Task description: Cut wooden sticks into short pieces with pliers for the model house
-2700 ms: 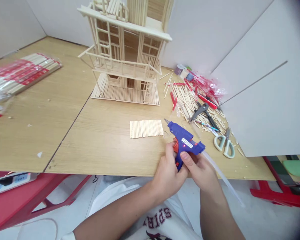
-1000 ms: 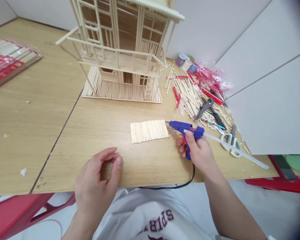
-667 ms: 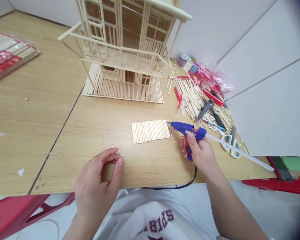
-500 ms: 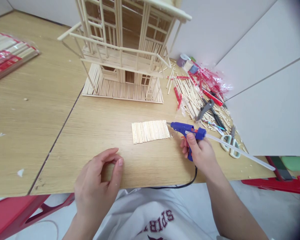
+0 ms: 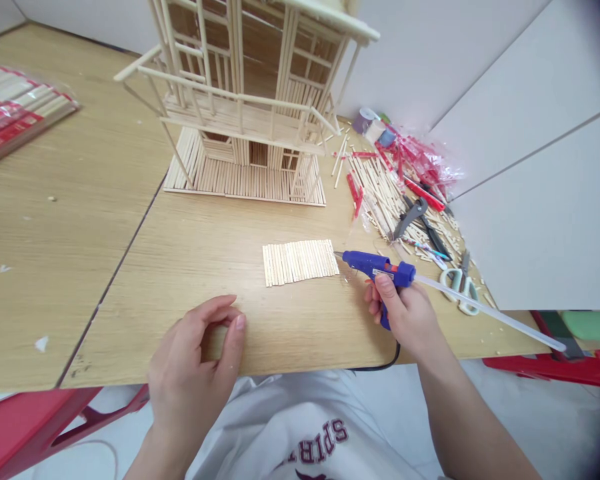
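A right hand (image 5: 403,313) clenches one blue hot glue gun (image 5: 375,265), its nozzle just beside a single panel of glued sticks (image 5: 300,262) left of the grip. One glue stick (image 5: 490,313) runs from the gun's rear. The left hand (image 5: 193,360) curls empty by the wooden table's (image 5: 300,333) edge. One stick-built house (image 5: 240,87) stands beyond the grip.

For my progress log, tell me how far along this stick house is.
Done: the stick house stands with two framed levels on a stick base. In hand: the right hand holds a blue glue gun, its tip just beside a flat stick panel; the left hand holds nothing. Left: the panel lies apart from the house, and loose sticks remain piled.
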Motion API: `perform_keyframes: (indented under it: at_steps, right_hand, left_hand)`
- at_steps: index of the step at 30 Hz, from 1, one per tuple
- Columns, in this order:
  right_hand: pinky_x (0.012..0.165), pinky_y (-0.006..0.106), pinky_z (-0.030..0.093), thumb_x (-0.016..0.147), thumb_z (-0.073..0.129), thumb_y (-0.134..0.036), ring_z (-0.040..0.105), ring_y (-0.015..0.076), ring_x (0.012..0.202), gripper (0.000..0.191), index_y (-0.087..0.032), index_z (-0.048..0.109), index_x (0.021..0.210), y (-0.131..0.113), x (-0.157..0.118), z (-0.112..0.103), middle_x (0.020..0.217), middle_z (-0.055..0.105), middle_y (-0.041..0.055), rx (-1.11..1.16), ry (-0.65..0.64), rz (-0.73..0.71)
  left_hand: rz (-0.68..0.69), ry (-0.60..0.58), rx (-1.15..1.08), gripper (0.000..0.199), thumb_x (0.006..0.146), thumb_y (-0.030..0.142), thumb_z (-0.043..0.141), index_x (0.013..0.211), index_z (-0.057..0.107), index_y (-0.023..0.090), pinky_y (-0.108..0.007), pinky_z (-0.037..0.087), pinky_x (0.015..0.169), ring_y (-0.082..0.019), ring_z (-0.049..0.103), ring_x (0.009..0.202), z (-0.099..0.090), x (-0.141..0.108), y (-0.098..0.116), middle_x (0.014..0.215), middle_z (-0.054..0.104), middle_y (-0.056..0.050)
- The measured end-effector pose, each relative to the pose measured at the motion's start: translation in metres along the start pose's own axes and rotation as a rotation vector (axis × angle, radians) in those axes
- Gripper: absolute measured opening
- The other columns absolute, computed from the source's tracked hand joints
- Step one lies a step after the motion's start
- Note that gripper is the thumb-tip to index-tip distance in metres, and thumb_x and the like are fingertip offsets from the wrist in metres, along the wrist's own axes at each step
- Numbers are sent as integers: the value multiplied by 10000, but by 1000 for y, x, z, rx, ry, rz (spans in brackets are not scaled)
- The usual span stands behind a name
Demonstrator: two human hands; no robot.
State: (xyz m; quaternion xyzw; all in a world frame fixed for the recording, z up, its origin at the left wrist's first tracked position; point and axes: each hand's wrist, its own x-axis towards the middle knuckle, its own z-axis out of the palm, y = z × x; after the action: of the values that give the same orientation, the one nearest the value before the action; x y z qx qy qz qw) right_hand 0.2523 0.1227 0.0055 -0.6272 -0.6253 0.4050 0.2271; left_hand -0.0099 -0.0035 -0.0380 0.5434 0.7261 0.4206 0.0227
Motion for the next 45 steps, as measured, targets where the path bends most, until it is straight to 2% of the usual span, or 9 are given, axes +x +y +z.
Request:
perform_keyframes:
  at_steps: [17,30,37,45]
  right_hand:
    - [458,242,468,912,491,-714,569,122,500,577,-189,584,692,0,-14,-3,635,598,27,16,-3,-27]
    - [478,256,463,920,470,-719,573,133,495,598,-187,588,673,8,-21,-7,603,607,37,-23,-21,-22]
    - [480,252,460,923,482,-705,566,128,490,582,-183,605,696,11,-25,-8,601,606,29,-12,-21,-15]
    - [473,256,473,904,512,-708,572,141,498,567,-186,625,715,12,-33,-3,600,616,36,86,-101,-2]
  left_hand:
    - [-43,17,9,228,931,301,655,1138,647,205,-305,544,827,-176,701,845,0,2,7,917,741,-30]
    - [-51,25,37,220,932,302,651,1127,653,200,-283,543,804,-164,705,832,0,4,8,916,745,-24]
    - [-65,26,16,210,928,307,651,1117,653,218,-308,554,795,-178,708,826,1,4,8,907,744,-25]
    - [-88,26,-24,196,937,295,635,1118,641,218,-311,557,797,-174,707,820,0,3,10,895,738,-27]
